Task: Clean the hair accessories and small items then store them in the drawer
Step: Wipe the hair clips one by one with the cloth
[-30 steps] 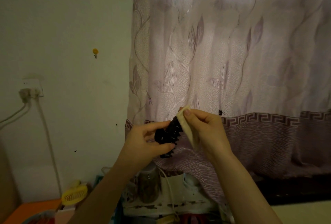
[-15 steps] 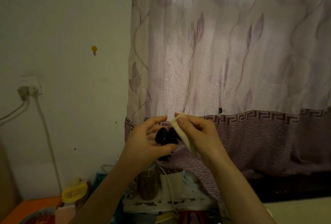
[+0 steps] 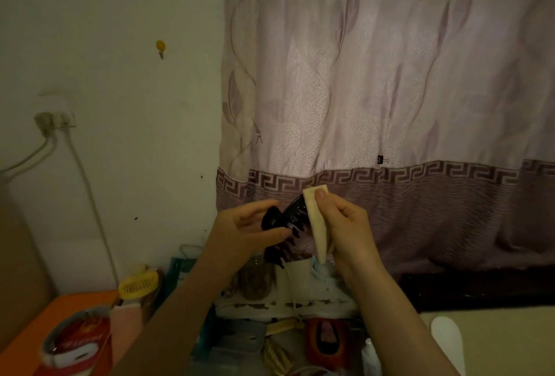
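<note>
Hair claw (image 3: 283,227), black, held up at centre frame, pinched by left hand (image 3: 240,231) at 9 o'clock, rubbed by folded cream cloth (image 3: 316,225) pinched in right hand (image 3: 345,225) at 3 o'clock: cleaning step underway, probably turning next to reach unwiped teeth.

A pale wall (image 3: 120,45) fills the nine to twelve o'clock side, with a small yellow hook (image 3: 161,46) stuck on it. At nine o'clock a wall socket (image 3: 55,116) holds plugs, and white cables (image 3: 90,195) run down from it. A mauve leaf-patterned curtain (image 3: 390,75) with a key-pattern band covers twelve to four o'clock; a small black clip (image 3: 380,159) is pinned on it. At seven o'clock an orange surface (image 3: 39,327) shows, with a yellow round slotted item (image 3: 138,285) just beyond it and a red and white tin (image 3: 75,342) on it. A dim jar (image 3: 255,282) stands at six o'clock.
</note>
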A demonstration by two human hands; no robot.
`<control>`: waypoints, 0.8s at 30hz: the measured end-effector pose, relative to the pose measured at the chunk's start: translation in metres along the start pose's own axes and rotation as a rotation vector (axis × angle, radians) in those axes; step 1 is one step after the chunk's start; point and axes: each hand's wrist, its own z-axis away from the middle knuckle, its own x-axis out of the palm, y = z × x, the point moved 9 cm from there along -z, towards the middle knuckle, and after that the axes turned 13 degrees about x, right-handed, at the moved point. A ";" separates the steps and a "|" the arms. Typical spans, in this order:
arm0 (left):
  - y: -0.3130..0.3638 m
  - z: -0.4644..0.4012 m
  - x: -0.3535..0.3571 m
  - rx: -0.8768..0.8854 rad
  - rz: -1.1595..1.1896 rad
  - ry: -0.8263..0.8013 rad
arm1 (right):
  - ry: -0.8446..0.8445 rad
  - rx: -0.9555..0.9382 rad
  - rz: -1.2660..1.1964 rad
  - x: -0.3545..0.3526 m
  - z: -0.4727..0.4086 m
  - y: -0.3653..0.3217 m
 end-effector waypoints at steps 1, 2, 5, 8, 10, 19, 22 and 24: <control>-0.006 0.004 0.000 -0.022 0.017 0.005 | 0.009 0.019 0.004 -0.001 0.000 0.006; -0.013 0.009 -0.001 -0.047 0.038 0.012 | 0.020 0.034 0.008 -0.001 0.001 0.013; -0.031 0.024 -0.002 -0.127 0.105 0.040 | 0.051 0.065 0.028 -0.001 0.004 0.031; -0.053 0.040 -0.002 -0.213 0.158 0.060 | 0.045 0.090 0.053 -0.001 0.007 0.053; -0.068 0.052 -0.003 -0.266 0.205 0.085 | 0.033 0.121 0.058 -0.001 0.008 0.070; -0.152 0.135 -0.012 -0.541 0.350 0.277 | 0.028 0.309 0.088 0.005 0.028 0.169; -0.185 0.179 -0.021 -0.653 0.394 0.379 | 0.024 0.400 0.153 0.007 0.038 0.216; -0.204 0.209 -0.026 -0.708 0.422 0.436 | 0.003 0.471 0.204 0.013 0.050 0.245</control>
